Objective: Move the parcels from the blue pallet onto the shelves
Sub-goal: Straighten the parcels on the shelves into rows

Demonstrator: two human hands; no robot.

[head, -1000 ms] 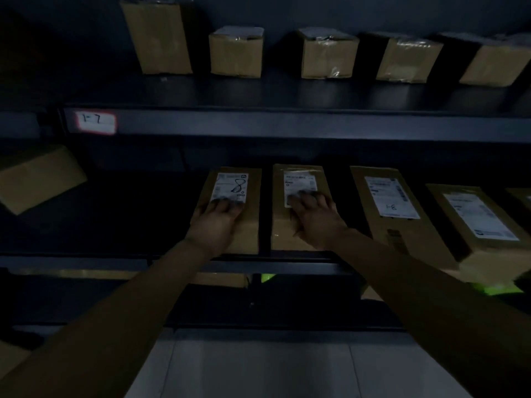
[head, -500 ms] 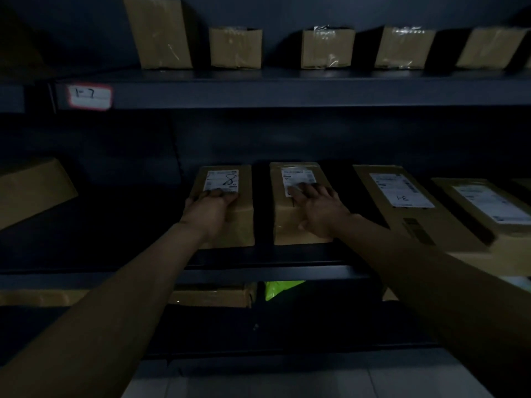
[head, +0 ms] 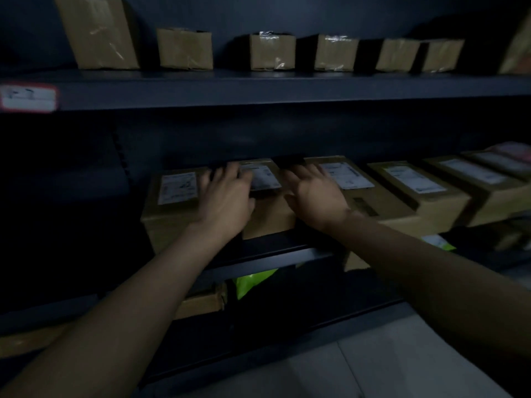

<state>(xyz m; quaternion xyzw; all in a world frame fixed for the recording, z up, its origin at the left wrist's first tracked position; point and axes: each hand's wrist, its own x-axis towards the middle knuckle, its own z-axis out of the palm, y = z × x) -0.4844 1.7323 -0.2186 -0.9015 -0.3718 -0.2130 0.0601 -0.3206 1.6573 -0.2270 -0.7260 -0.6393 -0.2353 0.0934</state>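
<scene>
On the mid shelf (head: 273,264), a brown parcel (head: 268,216) w/ a white label sits btwn both hands, in a row w/ other parcels (head: 413,193). Left hand (head: 227,196) lies flat over its left edge, fingers straight & spread. Right hand (head: 314,196) lies flat at its right edge, fingers straight, gripping nothing.

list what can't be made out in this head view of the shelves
Head view:
- White shipping label print: blurred, dim.
- Red-edged white shelf tag: writing blurred, cut by left edge.
- Middle brown cardboard parcel top: partly hidden by left hand and right hand.
- Lime green bag: mostly behind dark shelf edge.
- Blue pallet: out of frame.
</scene>
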